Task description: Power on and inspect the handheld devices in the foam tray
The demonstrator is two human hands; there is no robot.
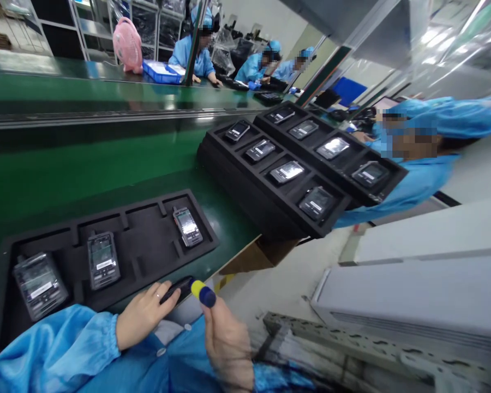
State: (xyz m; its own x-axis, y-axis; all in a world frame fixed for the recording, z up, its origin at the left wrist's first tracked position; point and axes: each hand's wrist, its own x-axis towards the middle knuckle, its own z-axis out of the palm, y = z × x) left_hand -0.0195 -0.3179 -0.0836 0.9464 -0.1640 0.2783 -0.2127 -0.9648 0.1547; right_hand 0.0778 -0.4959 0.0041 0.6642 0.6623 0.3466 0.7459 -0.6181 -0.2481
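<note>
Your left hand grips black handheld device at desk's near edge; right hand grips yellow-blue screwdriver. Slip risks scratching it.

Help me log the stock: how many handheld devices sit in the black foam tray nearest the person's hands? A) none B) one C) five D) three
D: the black foam tray holds three handheld devices, with the pocket between the middle and right ones unfilled; the left hand grips another dark device at its near edge.
</note>
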